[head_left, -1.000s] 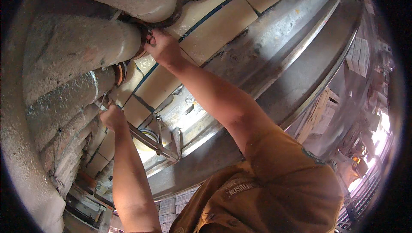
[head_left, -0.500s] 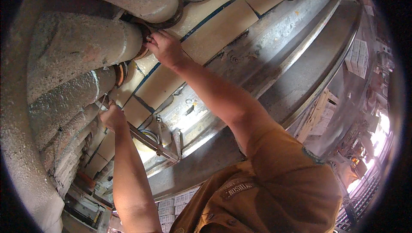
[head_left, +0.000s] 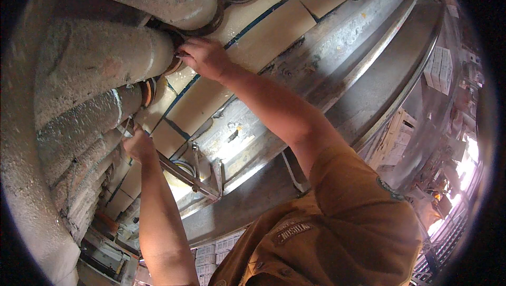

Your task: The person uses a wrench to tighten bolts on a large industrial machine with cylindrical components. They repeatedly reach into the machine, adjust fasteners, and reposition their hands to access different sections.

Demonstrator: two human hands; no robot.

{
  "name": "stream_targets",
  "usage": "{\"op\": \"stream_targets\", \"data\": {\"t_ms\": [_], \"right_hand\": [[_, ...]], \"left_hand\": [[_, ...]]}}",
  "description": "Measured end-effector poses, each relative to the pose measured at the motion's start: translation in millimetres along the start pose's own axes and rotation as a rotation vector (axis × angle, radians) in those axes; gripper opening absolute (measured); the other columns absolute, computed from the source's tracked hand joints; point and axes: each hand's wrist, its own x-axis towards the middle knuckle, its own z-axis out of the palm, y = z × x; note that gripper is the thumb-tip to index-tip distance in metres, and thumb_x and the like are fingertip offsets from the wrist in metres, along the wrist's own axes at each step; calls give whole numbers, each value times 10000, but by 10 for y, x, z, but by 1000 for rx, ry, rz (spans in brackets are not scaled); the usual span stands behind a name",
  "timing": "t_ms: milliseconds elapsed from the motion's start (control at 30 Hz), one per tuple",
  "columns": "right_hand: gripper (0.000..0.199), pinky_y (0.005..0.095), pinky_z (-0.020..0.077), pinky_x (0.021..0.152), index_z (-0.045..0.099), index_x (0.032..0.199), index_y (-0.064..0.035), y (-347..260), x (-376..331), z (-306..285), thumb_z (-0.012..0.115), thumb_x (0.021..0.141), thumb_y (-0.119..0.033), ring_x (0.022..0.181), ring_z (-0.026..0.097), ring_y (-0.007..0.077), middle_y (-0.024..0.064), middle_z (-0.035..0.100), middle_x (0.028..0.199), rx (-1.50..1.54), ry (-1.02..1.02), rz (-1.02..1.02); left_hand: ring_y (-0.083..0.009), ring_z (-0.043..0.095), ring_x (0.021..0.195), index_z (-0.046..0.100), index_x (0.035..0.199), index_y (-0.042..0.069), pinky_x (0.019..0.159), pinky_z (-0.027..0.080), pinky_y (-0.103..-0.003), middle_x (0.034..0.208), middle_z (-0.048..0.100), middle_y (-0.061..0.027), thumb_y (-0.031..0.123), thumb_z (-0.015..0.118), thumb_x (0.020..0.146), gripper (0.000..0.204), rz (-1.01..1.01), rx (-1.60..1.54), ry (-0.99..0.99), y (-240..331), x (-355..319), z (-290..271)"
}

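Several thick, dust-coated grey pipes run side by side at the left, their ends meeting a tiled wall through rusty orange rings. My right hand reaches to the end of the upper pipe, fingers curled into the gap at its orange ring; the fingertips are hidden there. My left hand is lower, closed around a small metal piece at the end of the pipe below. A slim metal bar slants away from that hand.
Cream tiles with dark seams back the pipes. A curved steel ledge sweeps to the right. A metal bracket sits under the bar. Stacked white boxes and clutter lie far right. My brown shirt fills the bottom.
Both hands stay at the pipe ends. My right hand has shifted slightly at the ring; the view has barely moved.
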Motion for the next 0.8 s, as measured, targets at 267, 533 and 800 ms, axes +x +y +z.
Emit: {"op": "stream_targets", "data": {"t_ms": [267,533,800], "right_hand": [[172,395,496,627,609,804,-62,-61,-5,29,706,712,-170,716,593,306,99,598,761,19,101,107],[148,383,500,618,603,816,-70,52,-12,14,689,722,-144,722,599,291,86,590,766,-32,-44,-3],[154,370,503,629,606,811,-67,-21,-29,23,694,736,-169,726,601,288,82,603,777,34,48,109]], "left_hand": [[-345,629,738,631,920,-42,702,468,-428,762,658,-193,333,600,765,407,46,-22,-55,326,-295,-175],[-357,628,829,637,934,-26,755,455,-441,844,665,-200,339,603,767,403,10,-6,-40,62,-49,-26],[-357,631,832,642,933,-10,752,458,-439,849,666,-196,344,607,765,393,19,82,-27,120,-108,-91]]}}
